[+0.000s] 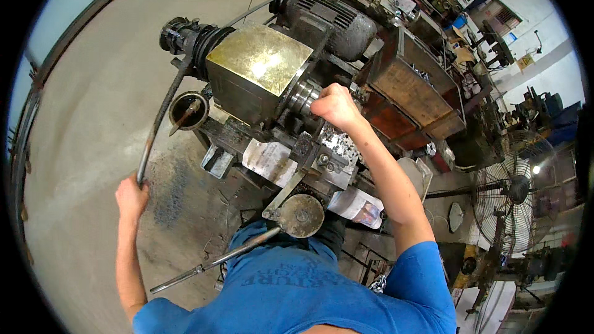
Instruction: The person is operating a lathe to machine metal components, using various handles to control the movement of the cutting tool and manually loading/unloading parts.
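My left hand (131, 198) is wrapped round the lower end of a long, dark metal lever (159, 114), which runs up to the pulley end of a small lathe. At the lathe's spindle, my right hand (336, 106) is closed in front of the shiny chuck (302, 98). Whatever its fingers hold is hidden behind the hand. Between my hands stands the box-shaped headstock (263, 59) with its worn, brassy top. Below my right forearm, the tool slide (331, 164) is covered in dark chips. Close to my body are a round handwheel plate (301, 215) and a slanting steel bar handle (216, 260).
A finned electric motor (334, 21) sits behind the headstock. Left of the machine hangs a round pot (189, 111) with a brush in it. A rusty wood-and-metal bin (414, 80) stands at right, with a large caged fan (513, 192) beyond. Dark chips lie on the floor.
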### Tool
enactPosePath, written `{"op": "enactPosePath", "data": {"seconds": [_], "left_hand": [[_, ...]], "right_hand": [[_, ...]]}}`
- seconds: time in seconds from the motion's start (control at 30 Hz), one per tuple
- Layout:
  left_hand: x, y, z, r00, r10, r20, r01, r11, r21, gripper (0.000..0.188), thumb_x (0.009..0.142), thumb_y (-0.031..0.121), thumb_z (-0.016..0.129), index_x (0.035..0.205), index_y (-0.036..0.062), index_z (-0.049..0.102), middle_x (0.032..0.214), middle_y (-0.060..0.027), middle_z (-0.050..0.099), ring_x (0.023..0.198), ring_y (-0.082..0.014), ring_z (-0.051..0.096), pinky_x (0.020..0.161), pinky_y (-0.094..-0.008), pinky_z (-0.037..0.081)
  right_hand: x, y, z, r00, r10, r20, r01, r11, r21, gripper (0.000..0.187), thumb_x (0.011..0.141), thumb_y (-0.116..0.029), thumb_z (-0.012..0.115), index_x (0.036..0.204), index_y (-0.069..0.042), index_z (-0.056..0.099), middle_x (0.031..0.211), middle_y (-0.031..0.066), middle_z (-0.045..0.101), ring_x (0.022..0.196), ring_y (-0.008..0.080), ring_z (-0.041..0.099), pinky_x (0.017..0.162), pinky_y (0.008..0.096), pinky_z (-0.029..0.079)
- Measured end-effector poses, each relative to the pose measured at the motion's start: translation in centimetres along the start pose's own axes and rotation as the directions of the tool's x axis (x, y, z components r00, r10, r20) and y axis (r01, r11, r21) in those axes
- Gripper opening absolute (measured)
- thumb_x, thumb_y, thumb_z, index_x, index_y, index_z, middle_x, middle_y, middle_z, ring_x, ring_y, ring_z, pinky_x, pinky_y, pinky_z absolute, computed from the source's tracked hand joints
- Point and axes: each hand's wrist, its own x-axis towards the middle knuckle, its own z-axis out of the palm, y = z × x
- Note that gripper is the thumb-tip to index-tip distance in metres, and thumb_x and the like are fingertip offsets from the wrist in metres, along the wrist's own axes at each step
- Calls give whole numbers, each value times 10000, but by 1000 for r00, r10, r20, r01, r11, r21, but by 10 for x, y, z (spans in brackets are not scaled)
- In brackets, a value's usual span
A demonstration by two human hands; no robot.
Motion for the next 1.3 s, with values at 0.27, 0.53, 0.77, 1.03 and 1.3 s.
{"op": "enactPosePath", "data": {"seconds": [0.27,0.53,0.77,1.03,1.3], "left_hand": [[132,-124,-6,956,166,-241,-64,922,382,71,713,71,556,778,57,580,696,-163,613,663,-336,608,588,-440,480],[83,-9,53,677,-31,-735,-444,780,-441,241,836,158,572,1035,24,599,918,-135,638,832,-262,607,744,-357,463],[71,100,223,860,486,156,-457,869,-189,303,722,182,592,1005,76,610,849,-162,646,801,-314,623,671,-415,489],[109,109,187,671,654,349,-737,638,224,160,758,174,567,904,133,619,830,-97,650,803,-289,629,655,-401,501],[69,99,164,872,293,393,-261,956,-133,490,747,273,638,1204,136,531,812,-105,658,782,-291,631,691,-401,502]], "right_hand": [[13,-4,1,994,-73,-76,71,997,-36,277,558,-198,579,654,62,576,682,227,558,624,294,568,613,369,460],[-66,38,-44,829,-368,-421,381,923,-57,228,539,-185,621,723,-51,639,1141,193,556,978,368,558,833,366,457],[-197,161,-64,885,8,-465,-38,998,-55,209,563,-109,613,758,-42,642,1124,182,577,1003,352,564,854,362,457],[-367,347,-63,639,506,-579,-665,742,-85,465,605,-123,617,1062,-42,593,1145,165,571,1025,315,559,859,355,454],[-487,419,12,398,656,-641,-917,308,-254,284,651,-151,585,902,-25,542,903,187,598,884,358,569,779,462,457]]}}
